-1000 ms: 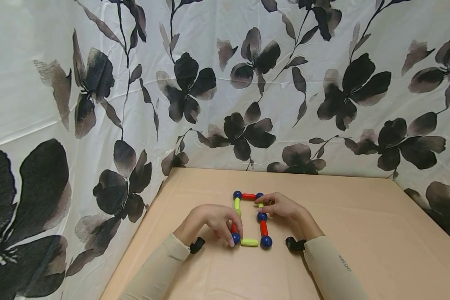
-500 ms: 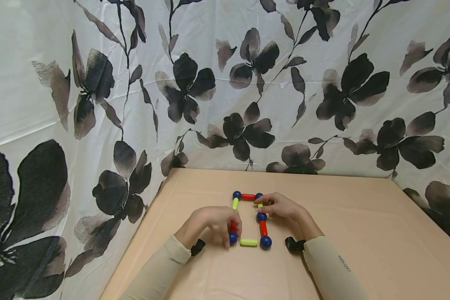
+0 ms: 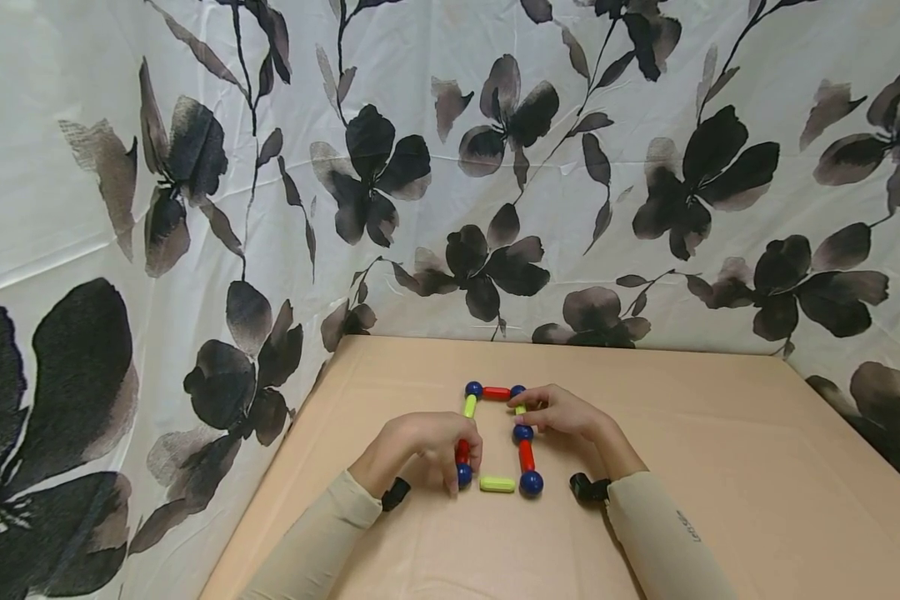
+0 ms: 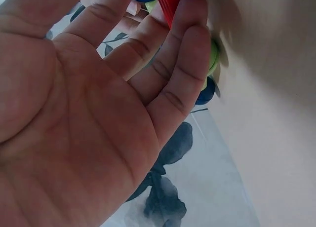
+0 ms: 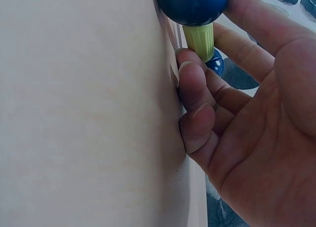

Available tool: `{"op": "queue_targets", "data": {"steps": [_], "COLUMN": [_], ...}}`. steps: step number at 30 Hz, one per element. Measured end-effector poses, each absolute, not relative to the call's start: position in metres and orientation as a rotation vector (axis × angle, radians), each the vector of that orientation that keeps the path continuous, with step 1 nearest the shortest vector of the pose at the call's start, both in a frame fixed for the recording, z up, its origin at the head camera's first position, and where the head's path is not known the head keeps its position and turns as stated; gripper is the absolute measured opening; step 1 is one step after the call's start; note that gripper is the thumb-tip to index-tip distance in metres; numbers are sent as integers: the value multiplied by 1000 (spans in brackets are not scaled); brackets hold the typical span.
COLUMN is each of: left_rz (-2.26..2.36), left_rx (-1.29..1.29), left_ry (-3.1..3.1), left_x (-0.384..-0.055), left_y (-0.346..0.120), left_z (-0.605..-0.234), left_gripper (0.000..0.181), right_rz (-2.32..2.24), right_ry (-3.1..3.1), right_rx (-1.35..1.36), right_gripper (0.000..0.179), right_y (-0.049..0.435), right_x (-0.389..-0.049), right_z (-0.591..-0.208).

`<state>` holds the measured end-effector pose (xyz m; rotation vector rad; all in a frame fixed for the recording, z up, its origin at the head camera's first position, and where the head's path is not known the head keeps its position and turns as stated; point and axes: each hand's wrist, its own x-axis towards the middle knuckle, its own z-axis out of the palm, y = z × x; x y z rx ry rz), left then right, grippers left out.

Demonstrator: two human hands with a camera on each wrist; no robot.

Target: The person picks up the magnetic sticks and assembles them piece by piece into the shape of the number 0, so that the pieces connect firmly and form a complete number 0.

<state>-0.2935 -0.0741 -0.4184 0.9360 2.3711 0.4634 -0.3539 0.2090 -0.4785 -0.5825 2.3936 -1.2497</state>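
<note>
Magnetic rods and blue balls form a rectangle on the table in the head view. My left hand (image 3: 441, 443) holds its left side, fingers curled round the red rod (image 3: 462, 451); a blue ball (image 3: 463, 475) is at that rod's near end. In the left wrist view the red rod (image 4: 170, 2) shows at the fingertips. My right hand (image 3: 562, 412) pinches the yellow-green rod (image 5: 200, 42) of the right side, with the thumb by a blue ball (image 5: 192, 5). At the front lies another yellow-green rod (image 3: 497, 484), a small gap separating it from the left ball.
The far side is a red rod (image 3: 497, 392) between two blue balls. On the right, a red rod (image 3: 527, 455) leads to the near corner ball (image 3: 531, 483). A tan-covered table (image 3: 690, 467) lies under everything, and a floral cloth (image 3: 435, 183) hangs behind.
My left hand has shifted slightly left with the red rod and near ball, and the gap beside the front rod has widened. Its fingertips moved off the ball's front. The right hand stays put.
</note>
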Motion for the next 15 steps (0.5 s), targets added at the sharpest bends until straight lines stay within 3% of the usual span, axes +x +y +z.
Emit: {"op": "queue_targets", "data": {"steps": [15], "left_rz": [586], "left_rx": [1036], "left_ry": [2341], "left_x": [-300], "left_y": [-72], "left_z": [-424], "left_gripper": [34], "right_rz": [-1255], "right_ry": [2387], "right_rx": [-590], "right_gripper": [38], "right_y": [209], "right_x": [-356], "right_z": [-480]}}
